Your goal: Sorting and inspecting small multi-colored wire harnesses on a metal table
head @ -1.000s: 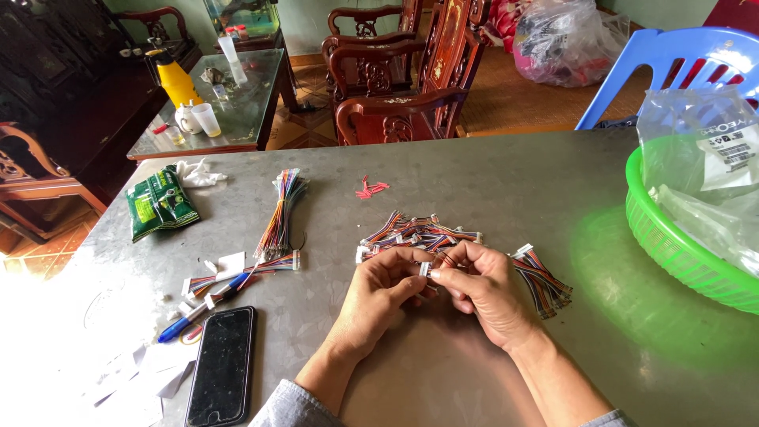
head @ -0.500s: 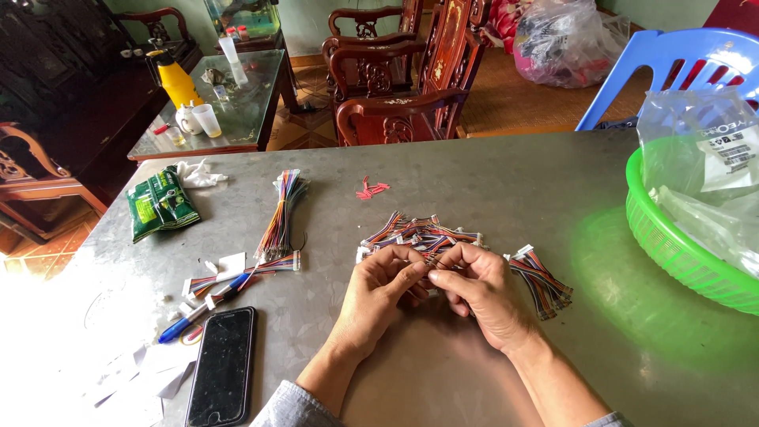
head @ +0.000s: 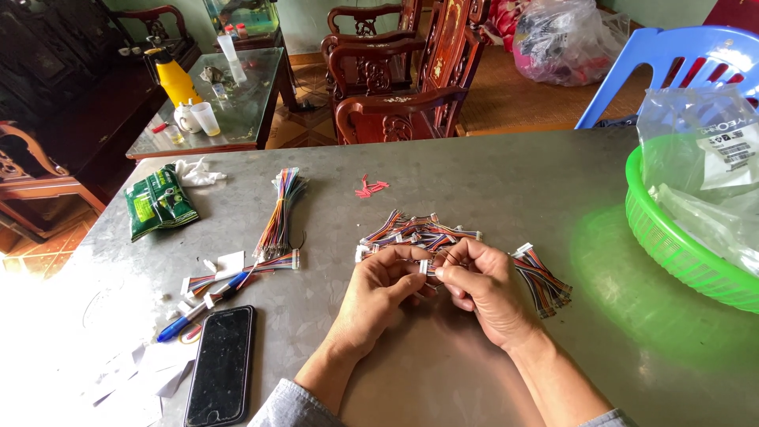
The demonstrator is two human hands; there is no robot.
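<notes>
Down at the middle of the grey metal surface [head: 490, 182], both hands meet over a small white plastic connector [head: 424, 266] with thin multicoloured wires. The left hand [head: 379, 296] has its grip closed on that connector, thumb and forefinger pinching it from the left, and the right hand [head: 482, 289] pinches it from the other side, so the two sets of fingertips nearly touch. Just beyond the two grips lies a loose heap of short rainbow-wired cable pieces with white plugs [head: 415, 232], and just beside the right hand, on its outer side, sits a tighter bundle of the same striped cables [head: 544, 278]. Well to the left of the left hand a long bundle of multicoloured wires [head: 279, 217] stretches away, with a blue pen [head: 199, 307] and small white paper scraps [head: 229, 263] near its closer end. A black smartphone [head: 222, 365] lies face up to the left of the left forearm. Farther left rests a flat green foil packet [head: 160, 202]. A few small red ties [head: 370, 188] lie beyond the heap. Far to the right of the right hand stands a bright green plastic basket [head: 672, 245] holding clear plastic bags [head: 704, 150].
</notes>
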